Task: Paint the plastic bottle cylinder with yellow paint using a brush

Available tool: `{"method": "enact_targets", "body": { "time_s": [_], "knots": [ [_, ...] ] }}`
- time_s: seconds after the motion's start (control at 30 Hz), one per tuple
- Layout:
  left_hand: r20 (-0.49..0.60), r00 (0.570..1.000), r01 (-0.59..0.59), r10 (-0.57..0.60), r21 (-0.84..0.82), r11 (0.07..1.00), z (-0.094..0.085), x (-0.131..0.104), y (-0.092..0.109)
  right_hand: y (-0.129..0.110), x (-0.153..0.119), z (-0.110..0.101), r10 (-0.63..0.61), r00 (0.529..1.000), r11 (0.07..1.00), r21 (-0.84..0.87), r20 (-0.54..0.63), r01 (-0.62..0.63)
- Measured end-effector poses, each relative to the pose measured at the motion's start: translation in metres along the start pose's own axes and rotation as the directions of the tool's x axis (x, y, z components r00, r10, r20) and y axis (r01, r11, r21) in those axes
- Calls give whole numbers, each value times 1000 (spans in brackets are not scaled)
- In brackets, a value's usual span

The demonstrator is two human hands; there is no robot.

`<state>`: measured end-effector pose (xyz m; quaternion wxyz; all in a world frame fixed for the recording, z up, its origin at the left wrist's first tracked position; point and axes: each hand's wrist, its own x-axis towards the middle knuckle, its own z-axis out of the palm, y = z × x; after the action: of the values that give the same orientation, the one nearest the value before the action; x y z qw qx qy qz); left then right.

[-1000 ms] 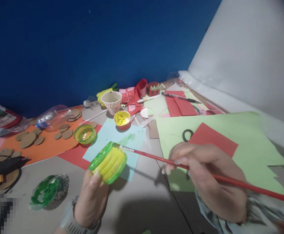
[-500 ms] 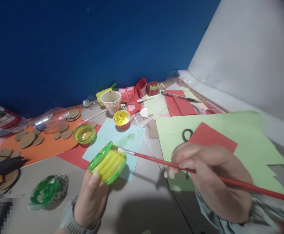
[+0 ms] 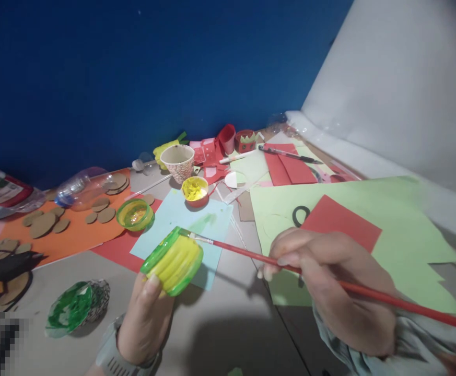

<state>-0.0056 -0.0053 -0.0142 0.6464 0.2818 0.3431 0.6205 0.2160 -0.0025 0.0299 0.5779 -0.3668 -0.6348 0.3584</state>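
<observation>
**Paintbrush (image 3: 247, 253) shifted leftward, bristles at green edge**

Our right hand (image 3: 341, 292) pinches the handle, fingers curled; our left hand (image 3: 145, 318), partly closed, grips the yellow-and-green painted piece (image 3: 178, 261), thumb on its near side. Light, steady strokes should suit us. Piece sits left of our right hand.

The left hand (image 3: 149, 313) holds a yellow-green painted piece (image 3: 173, 261); the right hand's (image 3: 329, 282) red paintbrush (image 3: 247, 252) apparently touches its green rim.
</observation>
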Motion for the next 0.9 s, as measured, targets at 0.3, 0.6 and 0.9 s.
{"method": "enact_targets", "body": {
  "time_s": [0.3, 0.6, 0.9],
  "knots": [
    [-5, 1000, 0, 0, -10, 1000, 1, -2, 2, 1, -1, 0, -26, 1000, 997, 69, 12, 25],
    [7, 1000, 24, -24, -17, 1000, -1, 1, 1, 2, -3, -1, 19, 1000, 999, 40, -8, -19],
    [-20, 1000, 17, -17, 2, 1000, -1, 0, 0, 2, -3, -2, -32, 999, 997, 71, 20, 30]
  ]
}}
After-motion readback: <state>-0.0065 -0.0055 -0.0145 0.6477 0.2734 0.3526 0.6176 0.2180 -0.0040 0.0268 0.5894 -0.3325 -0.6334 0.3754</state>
